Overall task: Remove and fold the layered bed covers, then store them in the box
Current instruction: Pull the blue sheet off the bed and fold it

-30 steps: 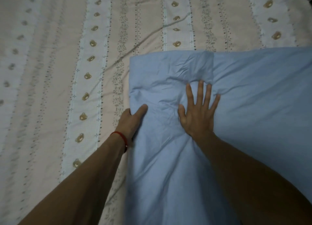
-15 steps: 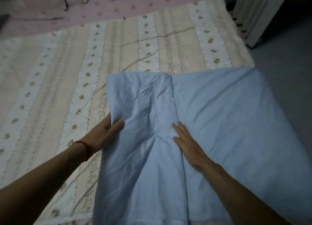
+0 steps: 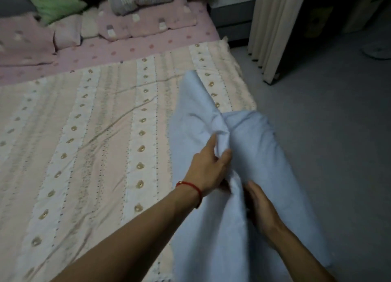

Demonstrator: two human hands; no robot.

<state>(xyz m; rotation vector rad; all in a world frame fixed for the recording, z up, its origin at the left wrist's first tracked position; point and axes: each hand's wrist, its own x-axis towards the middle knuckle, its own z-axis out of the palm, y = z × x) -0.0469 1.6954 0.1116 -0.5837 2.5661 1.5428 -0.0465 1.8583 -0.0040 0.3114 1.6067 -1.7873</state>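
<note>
Lifted since half a second ago, the blue cover (image 3: pixel 249 155) bunches at 4 o'clock, over the striped quilt's (image 3: pixel 88 146) right edge. Left hand (image 3: pixel 208 165) pinches a fold; right hand (image 3: pixel 261 210) lies against the cloth, fingers seemingly straight and together.

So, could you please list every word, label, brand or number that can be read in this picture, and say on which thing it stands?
None: no readable text shows anywhere.
blue cover: plain, no label visible.
striped quilt: only small printed motifs, no letters.
pink sheet: only a dot pattern.
Items on the far bedside unit: too dark and blurred to read.
</note>
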